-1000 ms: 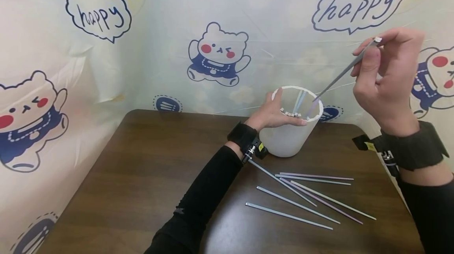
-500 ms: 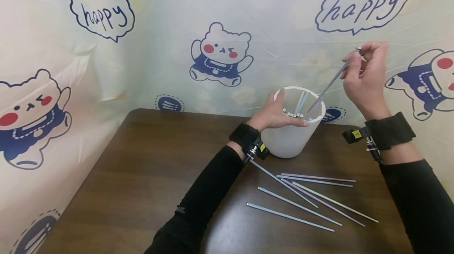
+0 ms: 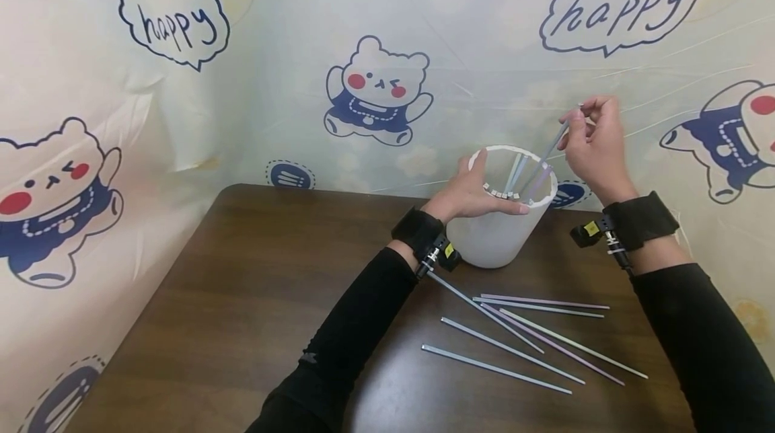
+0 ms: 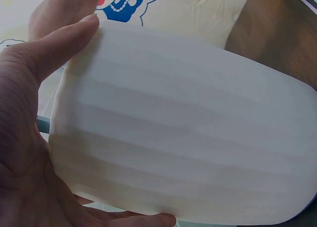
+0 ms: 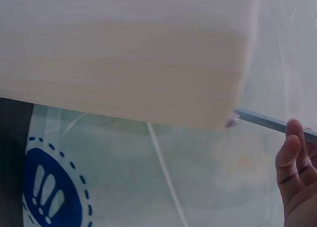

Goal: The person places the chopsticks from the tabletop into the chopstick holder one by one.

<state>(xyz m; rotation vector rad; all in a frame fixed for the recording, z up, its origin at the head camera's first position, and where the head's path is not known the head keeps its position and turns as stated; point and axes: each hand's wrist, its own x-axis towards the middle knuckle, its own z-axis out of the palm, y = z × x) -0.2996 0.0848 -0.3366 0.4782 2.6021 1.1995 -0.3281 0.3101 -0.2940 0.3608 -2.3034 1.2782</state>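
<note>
A white plastic bin (image 3: 493, 238) stands tilted on the table, its rim toward me. My left hand (image 3: 463, 196) grips it by the rim; in the left wrist view the thumb and fingers spread around the bin wall (image 4: 188, 118). Several chopsticks (image 3: 513, 174) lean inside, and white square ends line the near rim. Beyond the bin's right side, my right hand (image 3: 596, 147) pinches a blue-grey chopstick (image 3: 555, 139) near its upper end. That chopstick slants down into the bin's mouth; the right wrist view shows it crossing the rim (image 5: 257, 118).
Several loose chopsticks, blue, purple and cream, lie in front of the bin, among them a blue one (image 3: 496, 370) nearest me and a cream one (image 3: 575, 344). The brown table (image 3: 242, 298) meets a printed cloth backdrop (image 3: 284, 83) behind and at both sides.
My right hand has moved left and down toward the bin, carrying the chopstick lower into its mouth. My left hand and the loose chopsticks stay in place.
</note>
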